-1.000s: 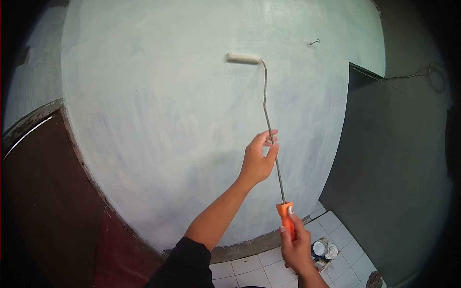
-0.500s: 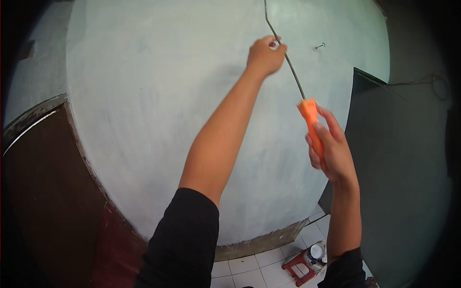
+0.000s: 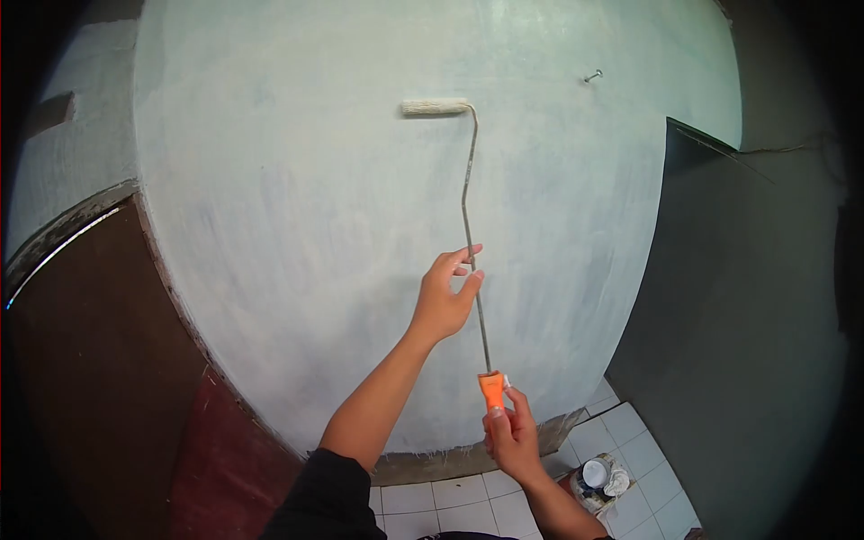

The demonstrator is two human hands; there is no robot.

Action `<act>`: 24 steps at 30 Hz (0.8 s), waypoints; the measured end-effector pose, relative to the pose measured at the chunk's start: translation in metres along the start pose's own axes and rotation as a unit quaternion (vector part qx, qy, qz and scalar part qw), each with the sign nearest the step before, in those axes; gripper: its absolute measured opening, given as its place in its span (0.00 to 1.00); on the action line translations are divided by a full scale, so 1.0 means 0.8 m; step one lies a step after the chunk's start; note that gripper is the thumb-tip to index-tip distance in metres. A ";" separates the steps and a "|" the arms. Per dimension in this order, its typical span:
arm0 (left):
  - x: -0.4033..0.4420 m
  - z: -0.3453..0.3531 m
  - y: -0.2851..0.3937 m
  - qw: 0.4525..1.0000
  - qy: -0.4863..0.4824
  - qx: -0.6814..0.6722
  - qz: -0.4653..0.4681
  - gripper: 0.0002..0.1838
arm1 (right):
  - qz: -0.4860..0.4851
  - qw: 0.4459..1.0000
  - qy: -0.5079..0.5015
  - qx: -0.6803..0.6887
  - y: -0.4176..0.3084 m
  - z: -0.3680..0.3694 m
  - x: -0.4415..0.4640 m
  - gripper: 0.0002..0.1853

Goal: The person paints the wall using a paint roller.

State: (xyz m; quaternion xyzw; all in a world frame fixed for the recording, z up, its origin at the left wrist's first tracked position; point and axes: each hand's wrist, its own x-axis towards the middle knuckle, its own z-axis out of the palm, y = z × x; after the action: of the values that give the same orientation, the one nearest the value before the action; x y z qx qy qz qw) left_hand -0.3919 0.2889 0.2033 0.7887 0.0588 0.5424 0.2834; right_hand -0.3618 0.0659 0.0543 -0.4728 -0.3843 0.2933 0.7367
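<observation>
A paint roller with a long, bent metal rod (image 3: 465,202) stands nearly upright in front of the pale, streaky wall (image 3: 297,216). Its off-white roller sleeve (image 3: 435,107) is level and appears to touch the wall. My left hand (image 3: 444,297) has its thumb and fingers curled loosely round the middle of the rod. Lower down, my right hand (image 3: 513,439) is closed on the orange handle (image 3: 491,387), its palm side partly hidden.
A nail-like metal peg (image 3: 592,76) sticks out of the wall at upper right. A brown door (image 3: 99,387) is at left, a dark grey wall (image 3: 738,315) at right. On the white-tiled floor (image 3: 463,493) stands a paint-stained container (image 3: 594,474) with a white cloth-like thing.
Both hands have come down and to the left with the paint roller. Its sleeve, out of view above before, now shows against the wall.
</observation>
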 end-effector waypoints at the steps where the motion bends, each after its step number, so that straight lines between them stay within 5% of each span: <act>1: -0.006 -0.001 0.005 1.000 0.004 0.004 -0.008 0.23 | 0.001 1.000 -0.008 0.004 -0.006 0.004 -0.001 0.24; 6: 0.102 -0.020 0.031 0.995 0.057 0.053 0.070 0.22 | -0.055 0.997 -0.035 -0.043 -0.096 0.013 0.060 0.24; 14: 0.291 -0.076 0.133 0.994 0.087 0.067 0.000 0.26 | -0.114 0.990 -0.049 -0.061 -0.266 0.085 0.168 0.28; 19: 0.254 -0.078 0.090 0.991 0.071 0.112 0.034 0.26 | -0.100 0.993 -0.061 -0.025 -0.207 0.080 0.141 0.26; 24: 0.062 -0.053 0.031 0.996 -0.014 0.067 -0.058 0.23 | -0.064 0.997 -0.027 -0.034 -0.030 0.062 0.044 0.25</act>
State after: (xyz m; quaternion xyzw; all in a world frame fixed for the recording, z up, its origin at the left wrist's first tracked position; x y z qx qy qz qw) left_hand -0.4151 0.3041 0.2672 0.8085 0.1366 0.5091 0.2618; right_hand -0.3837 0.1082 0.0991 -0.4641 -0.4435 0.2445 0.7267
